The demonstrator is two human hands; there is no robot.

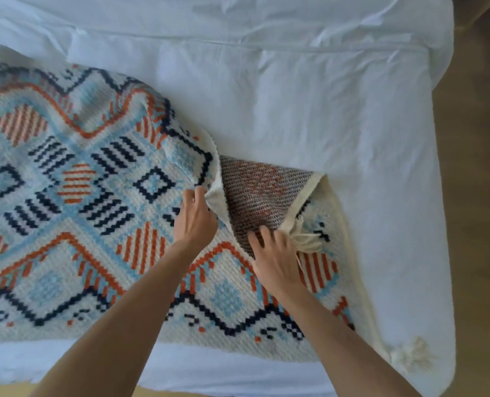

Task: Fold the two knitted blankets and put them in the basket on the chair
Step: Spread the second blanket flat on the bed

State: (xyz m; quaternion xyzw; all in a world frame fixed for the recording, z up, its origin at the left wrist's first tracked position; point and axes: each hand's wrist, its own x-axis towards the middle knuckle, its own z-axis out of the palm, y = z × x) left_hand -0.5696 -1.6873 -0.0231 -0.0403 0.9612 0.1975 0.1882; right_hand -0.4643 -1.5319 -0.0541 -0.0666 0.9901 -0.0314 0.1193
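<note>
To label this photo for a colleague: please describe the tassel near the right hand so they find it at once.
On the white bed lies a patterned blanket with one corner turned brownish-side up. The tassel sits at that corner's tip, beside the right hand; the other tassel lies alone.

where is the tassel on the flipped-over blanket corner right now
Head view, right of centre: the tassel lies on the patterned face of the knitted blanket, at the tip of its turned-back corner, just right of the right hand.
</note>
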